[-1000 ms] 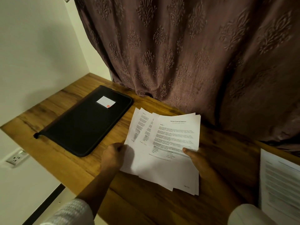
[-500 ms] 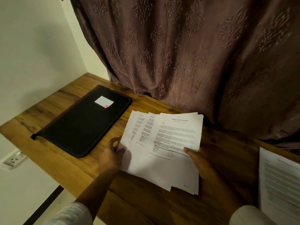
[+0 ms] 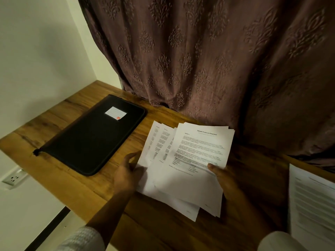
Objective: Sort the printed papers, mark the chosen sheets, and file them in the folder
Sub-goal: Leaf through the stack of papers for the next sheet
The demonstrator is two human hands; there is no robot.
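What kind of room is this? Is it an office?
Probably a study corner at home: a brown wooden desk against a white wall, a black zipped folder beside fanned white printed papers, and a brown patterned curtain behind.

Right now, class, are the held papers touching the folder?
Apart. The head view shows a strip of bare table between the right edge of the folder and the left edge of the held papers.
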